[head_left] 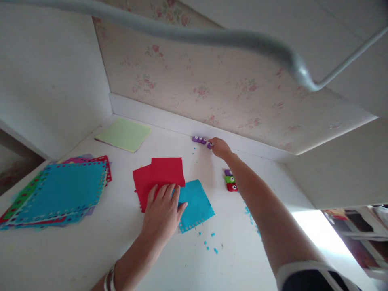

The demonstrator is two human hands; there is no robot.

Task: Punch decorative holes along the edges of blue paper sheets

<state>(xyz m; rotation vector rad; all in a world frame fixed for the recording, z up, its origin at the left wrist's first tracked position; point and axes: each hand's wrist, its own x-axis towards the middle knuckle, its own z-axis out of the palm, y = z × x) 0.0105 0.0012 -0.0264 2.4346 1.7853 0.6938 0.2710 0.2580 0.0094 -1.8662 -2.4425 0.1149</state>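
Note:
My left hand [163, 210] lies palm down with its fingers spread on two overlapping red paper squares [166, 169]. A blue paper square [195, 204] with small holes along its lower edge is partly under my thumb side. At the back of the table my right hand [220, 147] has its fingers closed at a small purple block [210, 145] with a white, eye-like top, perhaps a craft punch. Just left of it stands a row of similar purple blocks [199, 140]. Near my right forearm sit purple, green and red blocks [229, 180], partly hidden by the arm.
On the left lies a pile of coloured sheets with punched edges [69, 186]. Pale green paper [123, 133] rests behind it. Blue paper bits [207, 243] are scattered on the white table [121, 250]. A grey bar [197, 34] crosses overhead, before a floral wall [200, 76].

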